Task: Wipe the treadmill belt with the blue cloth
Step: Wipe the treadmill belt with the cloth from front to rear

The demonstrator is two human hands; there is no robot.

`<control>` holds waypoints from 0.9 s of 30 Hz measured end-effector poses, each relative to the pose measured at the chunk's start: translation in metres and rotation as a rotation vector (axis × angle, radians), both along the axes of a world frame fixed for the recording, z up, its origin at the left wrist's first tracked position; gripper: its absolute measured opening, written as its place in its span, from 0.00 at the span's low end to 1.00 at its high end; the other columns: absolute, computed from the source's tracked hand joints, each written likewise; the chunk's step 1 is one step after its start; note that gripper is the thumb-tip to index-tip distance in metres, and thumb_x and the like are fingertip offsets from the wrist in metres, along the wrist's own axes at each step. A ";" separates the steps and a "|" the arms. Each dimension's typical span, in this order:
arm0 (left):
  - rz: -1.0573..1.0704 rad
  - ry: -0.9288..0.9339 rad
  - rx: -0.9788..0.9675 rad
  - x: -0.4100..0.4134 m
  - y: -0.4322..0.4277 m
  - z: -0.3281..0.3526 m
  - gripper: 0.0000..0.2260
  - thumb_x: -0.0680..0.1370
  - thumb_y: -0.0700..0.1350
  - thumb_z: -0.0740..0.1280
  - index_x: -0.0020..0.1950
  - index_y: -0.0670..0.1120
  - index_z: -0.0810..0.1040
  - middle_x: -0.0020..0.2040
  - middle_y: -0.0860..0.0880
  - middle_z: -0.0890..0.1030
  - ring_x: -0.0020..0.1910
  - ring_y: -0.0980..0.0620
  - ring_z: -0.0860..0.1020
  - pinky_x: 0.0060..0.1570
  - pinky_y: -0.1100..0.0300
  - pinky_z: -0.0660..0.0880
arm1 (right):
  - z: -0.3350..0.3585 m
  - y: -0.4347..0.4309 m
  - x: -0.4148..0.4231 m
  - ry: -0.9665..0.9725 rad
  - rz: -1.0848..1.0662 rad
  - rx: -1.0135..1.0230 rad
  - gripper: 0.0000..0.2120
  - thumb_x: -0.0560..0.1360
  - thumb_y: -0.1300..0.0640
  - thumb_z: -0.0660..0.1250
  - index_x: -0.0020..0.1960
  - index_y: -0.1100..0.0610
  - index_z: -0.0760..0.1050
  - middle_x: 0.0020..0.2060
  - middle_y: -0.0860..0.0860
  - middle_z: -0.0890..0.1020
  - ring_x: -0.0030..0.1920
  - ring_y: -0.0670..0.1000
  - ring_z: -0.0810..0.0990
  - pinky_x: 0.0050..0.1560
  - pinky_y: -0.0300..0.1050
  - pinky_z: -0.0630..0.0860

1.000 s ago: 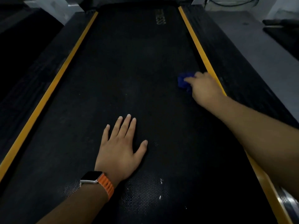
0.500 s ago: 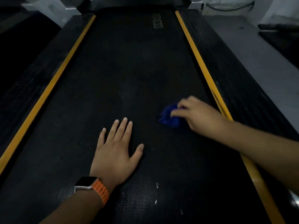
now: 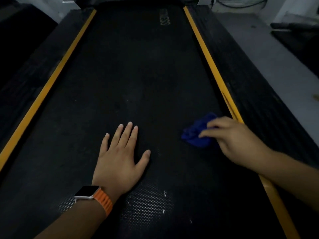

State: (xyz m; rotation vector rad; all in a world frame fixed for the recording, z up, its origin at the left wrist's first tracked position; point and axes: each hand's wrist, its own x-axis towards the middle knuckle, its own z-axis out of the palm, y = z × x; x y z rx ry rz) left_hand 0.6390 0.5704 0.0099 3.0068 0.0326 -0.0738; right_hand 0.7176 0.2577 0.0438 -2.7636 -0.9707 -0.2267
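The black treadmill belt [image 3: 131, 75] runs away from me, with pale specks and a dotted sheen near its front. A crumpled blue cloth [image 3: 196, 135] lies on the belt's right side, close to the yellow edge. My right hand [image 3: 236, 140] holds the cloth against the belt, fingers curled over its near part, which is hidden. My left hand [image 3: 120, 157] rests flat on the belt's middle with fingers spread and straight; an orange-strapped watch [image 3: 93, 195] is on its wrist.
Yellow strips [image 3: 212, 66] border the belt on both sides, with black ribbed side rails [image 3: 255, 87] beyond them. Grey floor [image 3: 283, 66] lies to the right, with another dark machine at the far right. The treadmill's front housing is at the top.
My right hand has drawn the blue cloth down the belt's right side toward me, from far up by the yellow strip to beside my left hand. The left hand stays planted.
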 end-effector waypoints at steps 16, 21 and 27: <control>0.004 -0.001 0.028 0.002 -0.001 0.000 0.39 0.76 0.70 0.37 0.85 0.54 0.45 0.85 0.55 0.42 0.83 0.55 0.39 0.81 0.48 0.40 | -0.017 0.157 0.065 0.034 0.032 -0.011 0.18 0.75 0.58 0.65 0.64 0.51 0.76 0.55 0.54 0.73 0.51 0.58 0.73 0.52 0.51 0.74; 0.004 -0.001 -0.001 0.002 -0.001 0.000 0.40 0.76 0.71 0.37 0.85 0.53 0.44 0.84 0.55 0.42 0.82 0.56 0.38 0.81 0.48 0.39 | -0.003 0.081 0.107 -0.077 -0.215 -0.124 0.20 0.74 0.59 0.66 0.65 0.50 0.76 0.55 0.56 0.73 0.53 0.60 0.75 0.56 0.55 0.75; 0.006 -0.013 0.005 0.002 0.000 -0.002 0.39 0.77 0.70 0.38 0.85 0.53 0.45 0.85 0.55 0.43 0.83 0.55 0.39 0.81 0.47 0.40 | -0.008 0.138 0.063 0.018 -0.432 -0.046 0.19 0.74 0.58 0.67 0.65 0.53 0.74 0.59 0.58 0.71 0.53 0.61 0.74 0.54 0.53 0.75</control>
